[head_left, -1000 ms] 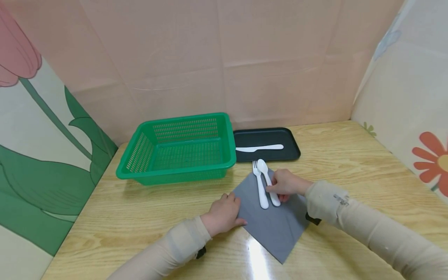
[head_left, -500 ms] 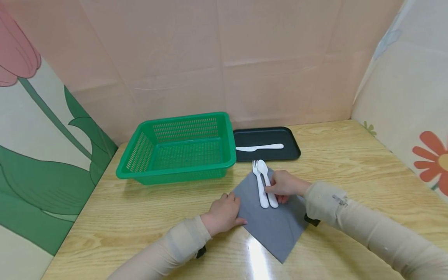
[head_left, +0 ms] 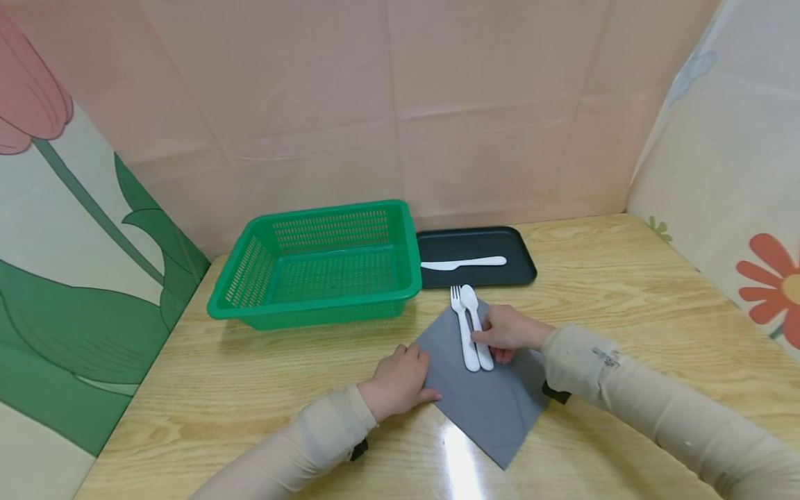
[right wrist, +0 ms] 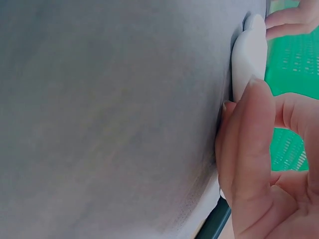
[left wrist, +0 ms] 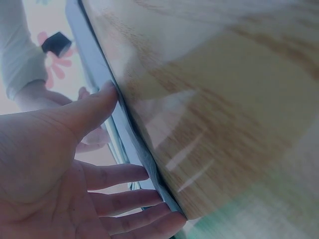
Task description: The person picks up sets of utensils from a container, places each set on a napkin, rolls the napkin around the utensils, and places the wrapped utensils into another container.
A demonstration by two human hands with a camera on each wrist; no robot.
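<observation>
A grey folded cloth (head_left: 494,406) lies turned cornerwise on the wooden table. On it, side by side, are a white fork (head_left: 464,333) and a white spoon (head_left: 470,300), their heads reaching past the cloth's far corner. My right hand (head_left: 509,330) pinches the spoon's handle; in the right wrist view the fingers (right wrist: 254,149) close round the white handle (right wrist: 249,57). At the cloth's left edge rests my left hand (head_left: 400,382), thumb and fingers extended; the left wrist view shows the fingertips (left wrist: 172,219) touching the cloth's edge.
A green basket (head_left: 331,305) stands at the back left. Beside it, against its right side, is a black tray (head_left: 521,274) with a white knife (head_left: 478,262) on it. A peach sheet hangs behind the table, and flower-patterned sheets stand at both sides.
The spoon's handle has shifted left, closer to the fork's handle, with my right hand moving slightly left along with it. My left hand and the cloth have stayed in place.
</observation>
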